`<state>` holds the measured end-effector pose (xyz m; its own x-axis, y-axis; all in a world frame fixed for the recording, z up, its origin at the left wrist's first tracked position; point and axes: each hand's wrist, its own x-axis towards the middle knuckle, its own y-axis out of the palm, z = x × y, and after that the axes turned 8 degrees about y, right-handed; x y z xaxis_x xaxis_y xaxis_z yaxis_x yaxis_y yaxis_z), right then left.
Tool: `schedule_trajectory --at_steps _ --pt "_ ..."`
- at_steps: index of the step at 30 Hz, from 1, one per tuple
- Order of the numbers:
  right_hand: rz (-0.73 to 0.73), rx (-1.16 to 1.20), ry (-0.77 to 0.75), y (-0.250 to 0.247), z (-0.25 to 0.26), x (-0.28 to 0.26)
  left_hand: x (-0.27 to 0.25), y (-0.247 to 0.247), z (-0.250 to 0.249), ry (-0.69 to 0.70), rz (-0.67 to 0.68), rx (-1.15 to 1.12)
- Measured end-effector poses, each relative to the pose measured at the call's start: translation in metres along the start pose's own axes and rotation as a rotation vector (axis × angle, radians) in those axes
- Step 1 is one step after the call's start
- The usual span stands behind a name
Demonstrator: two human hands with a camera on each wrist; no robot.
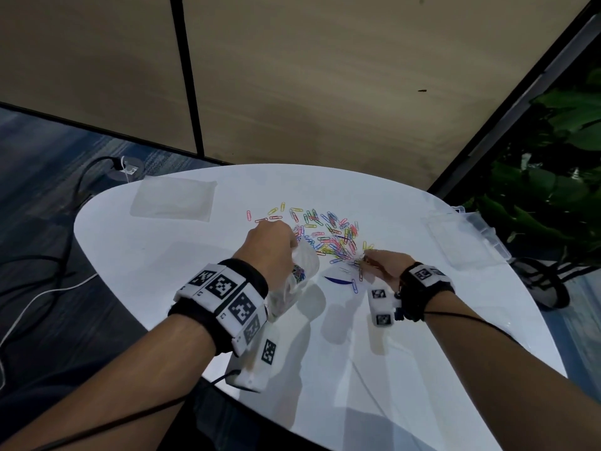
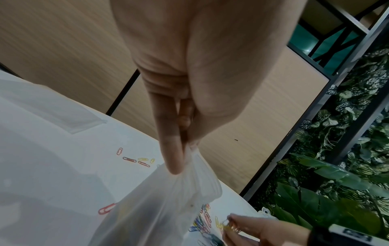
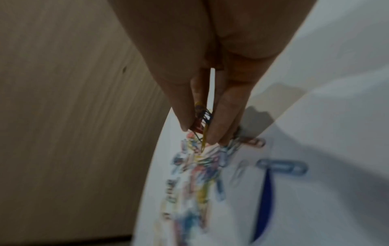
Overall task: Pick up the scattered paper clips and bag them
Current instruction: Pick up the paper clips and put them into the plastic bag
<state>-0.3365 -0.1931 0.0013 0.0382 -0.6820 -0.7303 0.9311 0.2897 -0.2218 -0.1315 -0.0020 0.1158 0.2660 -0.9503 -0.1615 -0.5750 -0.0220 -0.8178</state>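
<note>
Landmark for all placements: the clear plastic bag (image 1: pixel 300 271), held up off the white table (image 1: pixel 162 255) on the near side of the work area.

Left hand (image 1: pixel 271 244): fingers and thumb pinched on the gathered upper edge of the bag, as the left wrist view confirms. The bag hangs below the grip, and a small coloured cluster of clips shows through its lower part. Whether the mouth stands open cannot be told.

Right hand (image 1: pixel 383 262): level with the bag and to its right, apart from it. Fingertips (image 3: pixel 212 136) are drawn together around a small bunch of clips (image 3: pixel 203 123); the hand is closed on them, low over the near-right edge of the pile. Count in the bunch is not legible.

Scattered paper clips (image 1: pixel 325 232): spread just beyond the bag and to its right, densest between the two hands and slightly farther out, with a few strays beyond the bag to the left. They lie in every direction, with no common long axis. A dark blue sliver (image 1: pixel 338 279) lies on the table just right of the bag; its nature is unclear.

Governing relation: the bag lies to the left of the loaded right hand, at about the same depth. In my judgement the next move is a short leftward carry to the bag's mouth. Most clips remain unbagged.

Farther out: a flat clear bag (image 1: pixel 174 201) lies beyond and left of the held bag; a clear plastic box (image 1: pixel 461 236) sits well to the right, at the table edge.
</note>
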Motion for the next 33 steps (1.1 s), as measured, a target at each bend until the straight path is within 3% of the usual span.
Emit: schedule_trajectory --at_steps 2,6,9,12,15,19,21,24,27,28,30,31,33 --pt "0.163 0.272 0.103 0.003 0.006 -0.018 0.0 -0.002 -0.003 -0.013 0.013 0.002" --pt "0.436 0.449 0.11 0.022 0.024 -0.064 0.0 -0.001 -0.005 -0.042 -0.02 -0.011" --pt "0.589 0.378 0.045 0.044 0.03 -0.1 0.001 0.001 -0.005 -0.06 -0.043 -0.053" --pt "0.637 0.19 -0.084 0.065 0.028 -0.118 0.0 0.001 -0.006 -0.072 -0.052 -0.071" --pt "0.539 -0.077 -0.239 0.081 0.021 -0.124 -0.001 0.0 -0.005 -0.073 -0.046 -0.076" --pt "0.333 -0.636 -0.557 0.092 0.017 -0.124 -0.001 -0.002 -0.002 -0.077 -0.04 -0.094" --pt "0.33 -0.722 -0.654 0.091 0.023 -0.124 -0.002 -0.004 0.0 -0.069 -0.043 -0.09" --pt "0.454 -0.409 -0.597 0.079 0.04 -0.115 -0.004 -0.007 0.005 -0.057 -0.059 -0.09" --pt "0.242 -0.238 -0.489 0.049 0.046 -0.064 -0.006 -0.013 0.013 -0.055 -0.06 -0.083" --pt "0.094 -0.33 -0.462 0.039 0.042 -0.043 -0.007 -0.015 0.016 -0.055 -0.059 -0.084" --pt "-0.196 -0.743 -0.385 0.022 0.028 -0.006 -0.007 -0.017 0.021 -0.051 -0.058 -0.076" --pt "-0.286 -0.919 -0.331 0.019 0.019 0.006 -0.007 -0.017 0.024 -0.051 -0.058 -0.066" --pt "-0.324 -1.028 -0.271 0.024 0.004 0.021 -0.006 -0.016 0.028 -0.054 -0.062 -0.044"
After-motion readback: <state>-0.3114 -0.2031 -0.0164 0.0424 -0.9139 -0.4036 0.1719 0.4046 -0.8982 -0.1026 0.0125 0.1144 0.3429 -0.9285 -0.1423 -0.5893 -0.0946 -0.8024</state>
